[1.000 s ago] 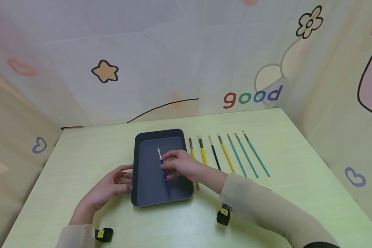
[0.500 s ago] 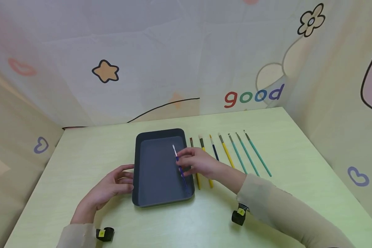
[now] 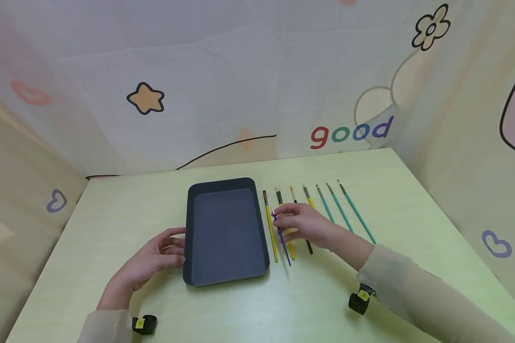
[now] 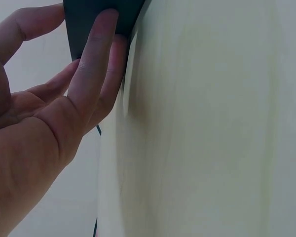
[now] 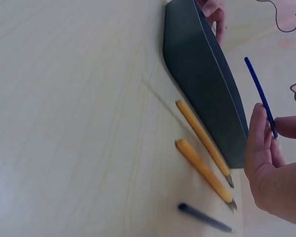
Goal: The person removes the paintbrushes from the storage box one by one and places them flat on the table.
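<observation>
A thin blue paintbrush (image 3: 282, 238) is pinched between the thumb and fingers of my right hand (image 3: 304, 223), its bristles toward the back. In the right wrist view the blue paintbrush (image 5: 259, 89) is held above the table, apart from the brushes below. My left hand (image 3: 152, 255) touches the left wall of a dark grey rectangular tray (image 3: 227, 233); in the left wrist view its fingers (image 4: 96, 59) lie against the tray's side. Beneath and beside my right hand are yellow brushes (image 3: 270, 228) and a dark blue brush (image 3: 310, 247), partly hidden by the hand.
Farther right, several teal-handled brushes (image 3: 357, 214) lie in a slanted row on the pale wooden table (image 3: 249, 314). A printed cloth (image 3: 223, 95) stands behind the table and along both sides. Black camera blocks (image 3: 359, 300) sit at the wrists.
My right hand has carried the blue paintbrush rightward, from over the tray to above the yellow brushes. My left hand stays at the tray's left side.
</observation>
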The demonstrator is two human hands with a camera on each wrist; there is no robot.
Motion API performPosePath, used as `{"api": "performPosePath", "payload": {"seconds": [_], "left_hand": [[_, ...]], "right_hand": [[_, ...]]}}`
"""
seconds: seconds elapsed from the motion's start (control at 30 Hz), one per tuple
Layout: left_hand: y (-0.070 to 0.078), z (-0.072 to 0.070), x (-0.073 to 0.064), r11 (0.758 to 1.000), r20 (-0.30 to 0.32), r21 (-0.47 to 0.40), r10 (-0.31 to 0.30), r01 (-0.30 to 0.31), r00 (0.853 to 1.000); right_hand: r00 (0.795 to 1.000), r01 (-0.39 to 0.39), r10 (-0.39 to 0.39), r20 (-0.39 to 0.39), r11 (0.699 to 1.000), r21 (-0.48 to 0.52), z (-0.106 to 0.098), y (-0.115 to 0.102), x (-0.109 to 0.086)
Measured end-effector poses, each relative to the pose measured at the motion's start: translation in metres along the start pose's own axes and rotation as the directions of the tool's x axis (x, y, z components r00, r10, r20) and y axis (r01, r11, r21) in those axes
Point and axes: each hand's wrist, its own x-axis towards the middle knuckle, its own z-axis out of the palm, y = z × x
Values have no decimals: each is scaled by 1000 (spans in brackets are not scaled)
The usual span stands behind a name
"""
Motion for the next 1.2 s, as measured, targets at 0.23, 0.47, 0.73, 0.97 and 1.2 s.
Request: {"api": "performPosePath", "payload": {"seconds": [0.23, 0.47, 0.73, 0.97, 1.2], "left_hand": [[0, 0, -1, 1000, 2, -3, -1, 1, 1000], [1, 0, -1, 1000, 0, -2, 3, -3, 1000], [2, 1, -2, 1000, 2, 3, 1, -1, 1000], [2, 1, -1, 1000, -4, 3, 2, -2, 1000], [2, 1, -2, 1000, -1, -2, -6, 6, 1000]], "right_hand": [[1000, -2, 1, -18, 999, -32, -22, 4, -9], [998, -14, 7, -62, 995, -99, -45, 6, -17], [993, -36, 22, -119, 992, -118, -70, 9, -24], [985, -58, 32, -168, 987, -151, -95, 12, -26], [975, -84, 56, -214, 989, -124, -123, 17, -30]]}}
